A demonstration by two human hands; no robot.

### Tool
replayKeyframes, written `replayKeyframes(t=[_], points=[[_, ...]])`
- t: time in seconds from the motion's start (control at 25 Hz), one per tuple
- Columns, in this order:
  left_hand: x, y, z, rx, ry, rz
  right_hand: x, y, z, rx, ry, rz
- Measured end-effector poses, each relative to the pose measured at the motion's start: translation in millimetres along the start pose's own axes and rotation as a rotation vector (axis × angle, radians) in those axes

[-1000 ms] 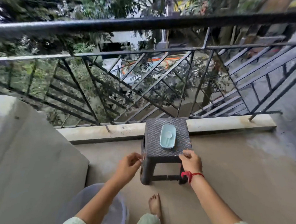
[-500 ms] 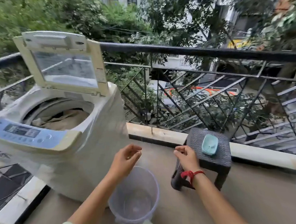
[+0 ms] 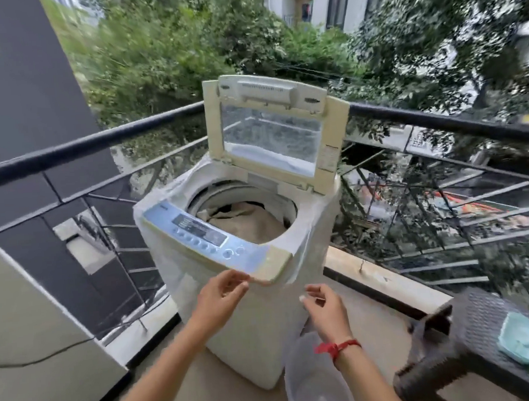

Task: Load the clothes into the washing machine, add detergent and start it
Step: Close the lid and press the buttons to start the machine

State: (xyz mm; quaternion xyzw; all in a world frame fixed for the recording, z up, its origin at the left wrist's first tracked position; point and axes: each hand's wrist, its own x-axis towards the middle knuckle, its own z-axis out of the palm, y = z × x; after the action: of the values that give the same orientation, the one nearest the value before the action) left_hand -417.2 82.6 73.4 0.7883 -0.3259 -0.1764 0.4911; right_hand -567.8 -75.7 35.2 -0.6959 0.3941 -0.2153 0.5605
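I count one washing machine [image 3: 260, 335], one bucket [image 3: 310, 382] and one stool [image 3: 491, 325] beside it. My left hand [image 3: 220, 297] and right hand [image 3: 324, 309]: each grip loosely curled, empty.

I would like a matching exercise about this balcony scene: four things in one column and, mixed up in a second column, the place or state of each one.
Things
1. lid
2. beige cloth
3. clear bucket
4. blue dish

Place or state
A. on the stool
B. on the floor
C. raised upright
D. inside the drum

Pairs: 1-C, 2-D, 3-B, 4-A.
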Motion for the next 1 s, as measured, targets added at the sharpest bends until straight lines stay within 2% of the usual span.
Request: replayKeyframes(t=[0.16, 0.24, 0.36, 0.56, 0.76, 1.0], points=[[39, -44, -93, 0.153, -0.023, 0.023, 33, -50, 99, 0.063, -0.002, -0.056], [66, -51, -127, 0.296, -0.096, 0.083, 47, -74, 131, 0.078, 0.012, -0.098], [118, -46, -157, 0.362, -0.102, 0.185, 68, -96, 159, 0.057, 0.073, -0.147], [221, -34, -163, 0.357, -0.08, 0.318, 136, -125, 174, -0.012, 0.171, -0.235], [325, -4, -174, 0.42, -0.144, 0.45, 226, -173, 170, 0.012, 0.361, -0.323], [434, 42, -188, 0.459, -0.041, 0.605, 316, -255, 142, -0.311, 0.707, -0.508]])
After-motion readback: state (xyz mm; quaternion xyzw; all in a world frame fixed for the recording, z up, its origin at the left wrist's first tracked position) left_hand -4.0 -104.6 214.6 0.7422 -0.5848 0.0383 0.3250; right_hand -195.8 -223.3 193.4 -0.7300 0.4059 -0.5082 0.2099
